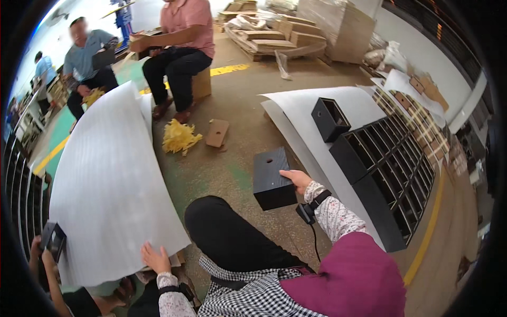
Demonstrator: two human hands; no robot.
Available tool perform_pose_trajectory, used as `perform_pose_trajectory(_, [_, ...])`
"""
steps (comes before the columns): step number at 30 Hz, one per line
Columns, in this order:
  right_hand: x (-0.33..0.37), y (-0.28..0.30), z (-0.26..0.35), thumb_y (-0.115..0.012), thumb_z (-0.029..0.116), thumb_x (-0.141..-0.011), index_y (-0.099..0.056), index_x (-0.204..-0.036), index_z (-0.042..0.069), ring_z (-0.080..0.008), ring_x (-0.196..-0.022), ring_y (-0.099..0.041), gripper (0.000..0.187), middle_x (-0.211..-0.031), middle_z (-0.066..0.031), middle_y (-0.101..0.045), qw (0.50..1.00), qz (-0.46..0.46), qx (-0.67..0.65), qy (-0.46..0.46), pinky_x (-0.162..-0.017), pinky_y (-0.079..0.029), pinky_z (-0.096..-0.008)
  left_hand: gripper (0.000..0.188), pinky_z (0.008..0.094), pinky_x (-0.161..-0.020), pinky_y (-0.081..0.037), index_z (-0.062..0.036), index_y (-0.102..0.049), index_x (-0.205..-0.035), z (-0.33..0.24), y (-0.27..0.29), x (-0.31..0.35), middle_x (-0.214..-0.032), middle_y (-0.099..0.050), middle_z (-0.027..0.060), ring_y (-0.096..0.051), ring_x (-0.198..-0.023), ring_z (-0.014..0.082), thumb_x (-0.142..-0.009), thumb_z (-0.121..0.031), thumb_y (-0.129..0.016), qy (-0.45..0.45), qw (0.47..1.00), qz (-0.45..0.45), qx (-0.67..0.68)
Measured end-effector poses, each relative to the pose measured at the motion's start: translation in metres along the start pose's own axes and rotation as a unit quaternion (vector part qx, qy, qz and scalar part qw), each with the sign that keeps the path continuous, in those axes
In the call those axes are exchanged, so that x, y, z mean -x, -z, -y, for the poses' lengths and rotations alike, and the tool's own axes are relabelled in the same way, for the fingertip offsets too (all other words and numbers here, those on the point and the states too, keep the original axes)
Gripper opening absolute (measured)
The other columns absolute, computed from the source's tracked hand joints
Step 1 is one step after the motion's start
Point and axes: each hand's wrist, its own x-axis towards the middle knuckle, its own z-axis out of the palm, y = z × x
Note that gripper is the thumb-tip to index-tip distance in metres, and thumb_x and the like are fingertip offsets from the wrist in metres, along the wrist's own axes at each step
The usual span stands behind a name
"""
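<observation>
My right hand (297, 181) grips the near right edge of a black wooden box (270, 171), holding it above the floor in front of my knee. A round hole shows in the box's upper face. My left hand (155, 258) lies with its fingers stretched out on the near corner of a white foam sheet (111, 185), which drapes over a long surface to my left. Nothing is in that hand. To the right, a similar open black box (331, 120) stands on another white foam sheet (301, 108) beside rows of black boxes (388, 174).
Yellow scraps (180, 136) and a brown board with a hole (217, 133) lie on the floor ahead. Two people sit beyond them. At lower left, another person's hands hold a black box (53, 240). Stacked cardboard (274, 34) stands at the back.
</observation>
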Motion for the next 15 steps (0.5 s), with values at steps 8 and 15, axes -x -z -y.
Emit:
perform_pose_trajectory(8, [-0.073,0.041,0.044,-0.065,0.028,-0.083,-0.055,-0.105,-0.010,-0.0191,-0.085,-0.058,0.045,-0.097,-0.0133,-0.063,0.961,-0.065,0.206,0.176,-0.078,-0.045,-0.0317,0.069,0.0485,-0.109,-0.015,-0.0104,-0.027,-0.140,-0.008,-0.008,0.004,-0.145,-0.026,0.0138,-0.021,-0.135,0.0299,-0.082,-0.029,-0.060,-0.032,0.998,-0.021,-0.040])
perform_pose_trajectory(15, [-0.115,0.084,0.139,-0.056,0.034,-0.081,-0.057,-0.100,-0.002,-0.0393,-0.092,-0.057,0.041,-0.097,-0.0230,-0.060,0.721,-0.275,0.542,0.333,-0.077,-0.045,-0.0465,0.069,0.0480,-0.108,-0.016,-0.0086,-0.026,-0.140,-0.021,0.005,0.007,-0.145,-0.026,0.0144,-0.021,-0.135,0.0310,-0.082,-0.026,-0.059,-0.033,0.999,-0.005,-0.036])
